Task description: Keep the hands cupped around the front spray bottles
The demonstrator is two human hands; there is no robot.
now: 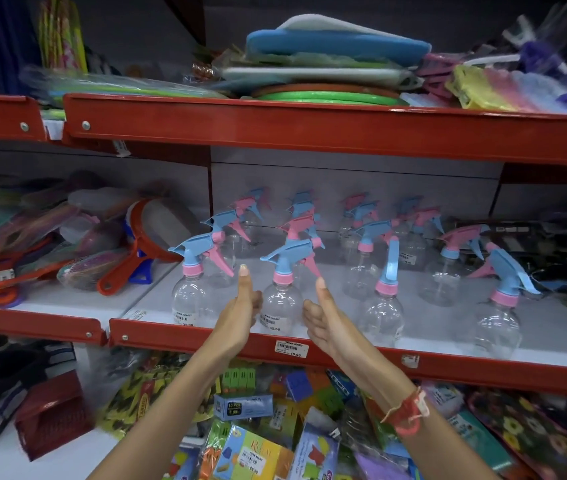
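A red-edged shelf (206,344) carries rows of clear spray bottles. The nearest spray bottle (280,299), blue-topped with a pink collar, stands at the front edge between the left hand (238,315) and right hand (323,323); both hold nothing, thumbs up, fingers loosely curled.

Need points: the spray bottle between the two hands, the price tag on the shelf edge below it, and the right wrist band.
spray bottle (280,308), head view, on its clear round body.
price tag (291,348), head view, middle of the white label on the red shelf edge.
wrist band (405,412), head view, on the red threads round the right wrist.
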